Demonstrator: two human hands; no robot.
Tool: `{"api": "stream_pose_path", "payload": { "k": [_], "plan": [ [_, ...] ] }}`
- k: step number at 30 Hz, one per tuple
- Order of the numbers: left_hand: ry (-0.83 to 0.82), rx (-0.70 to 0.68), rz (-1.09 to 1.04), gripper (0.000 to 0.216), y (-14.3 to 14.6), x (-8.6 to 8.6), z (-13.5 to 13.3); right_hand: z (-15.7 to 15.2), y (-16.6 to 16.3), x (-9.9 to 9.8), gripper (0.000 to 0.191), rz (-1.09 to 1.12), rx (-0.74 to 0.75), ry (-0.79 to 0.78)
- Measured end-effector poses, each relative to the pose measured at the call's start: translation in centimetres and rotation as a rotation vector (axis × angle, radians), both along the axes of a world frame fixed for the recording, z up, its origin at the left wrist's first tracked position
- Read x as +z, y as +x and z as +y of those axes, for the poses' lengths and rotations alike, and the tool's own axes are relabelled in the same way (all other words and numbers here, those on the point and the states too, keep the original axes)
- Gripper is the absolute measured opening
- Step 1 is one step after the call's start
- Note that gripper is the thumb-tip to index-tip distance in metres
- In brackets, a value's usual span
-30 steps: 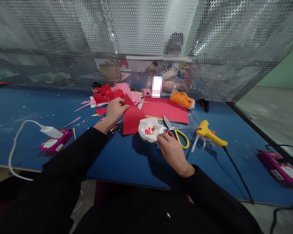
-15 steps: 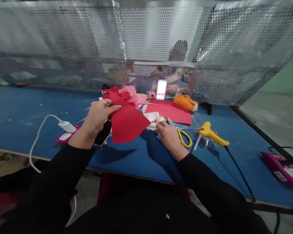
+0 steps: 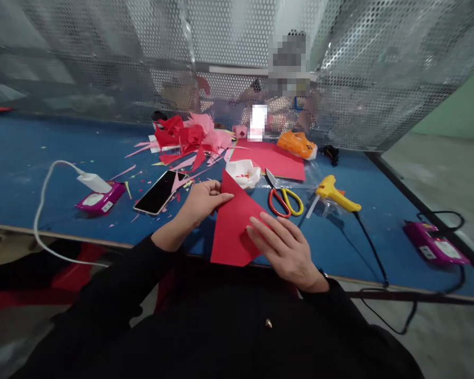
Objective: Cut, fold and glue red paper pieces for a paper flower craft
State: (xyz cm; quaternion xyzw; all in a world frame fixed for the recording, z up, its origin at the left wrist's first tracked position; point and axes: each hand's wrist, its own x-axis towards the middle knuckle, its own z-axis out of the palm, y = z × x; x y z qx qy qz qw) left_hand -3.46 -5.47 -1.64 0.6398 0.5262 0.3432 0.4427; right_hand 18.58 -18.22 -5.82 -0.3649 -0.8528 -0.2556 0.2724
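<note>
A piece of red paper (image 3: 235,229) lies over the front edge of the table, its upper end pointed. My left hand (image 3: 201,208) pinches its upper left edge between thumb and fingers. On the paper's right side, my right hand (image 3: 286,247) rests with fingers stretched out flat. Just beyond the paper is a crumpled white tissue (image 3: 253,178) with small red bits in it. Scissors (image 3: 286,201) with one red and one yellow handle lie beyond my right hand. To the left of my left hand is a black-screened phone (image 3: 154,193) with pink scraps on it.
Red and pink paper cuttings (image 3: 191,134) are heaped at the back. Red sheets (image 3: 270,158) and an orange packet (image 3: 296,143) lie behind the scissors. A yellow glue gun (image 3: 334,193) with a black cord is right. Purple power blocks (image 3: 100,200) sit at both sides. Perforated metal panels stand behind.
The red paper has come down and to the right, toward the table's front edge. My right hand has left the white tissue and now lies on the paper. The view has tilted down.
</note>
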Motion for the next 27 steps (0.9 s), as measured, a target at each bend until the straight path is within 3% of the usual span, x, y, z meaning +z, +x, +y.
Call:
{"api": "stream_pose_path", "payload": {
  "k": [2,7,11,18,20,25,27],
  "plan": [
    [0.028,0.027,0.078,0.012,-0.2,-0.7,0.1,-0.2,0.3,-0.6,0.041,-0.003,0.020,-0.097],
    [0.264,0.257,0.277,0.012,-2.4,-1.0,-0.4,-0.1,0.7,-2.7,0.039,0.044,-0.049,-0.280],
    [0.440,0.133,0.432,0.026,-2.8,-1.3,-2.4,-0.7,0.8,-3.5,0.034,0.059,-0.085,-0.336],
    [0.471,0.096,0.548,0.039,-2.5,-2.3,-4.3,-2.0,1.6,-3.7,0.040,0.132,-0.195,-0.344],
    [0.537,0.000,0.505,0.040,-2.3,-2.4,-4.6,-2.3,2.0,-3.6,0.039,0.140,-0.211,-0.337],
    [0.645,-0.500,0.417,0.025,-0.8,-3.4,-5.5,-2.6,2.3,-3.2,0.038,0.121,-0.208,-0.353],
    [0.681,-0.584,0.438,0.018,-0.3,-4.2,-5.7,-2.2,2.0,-3.0,0.036,0.118,-0.215,-0.348]
  ]
}}
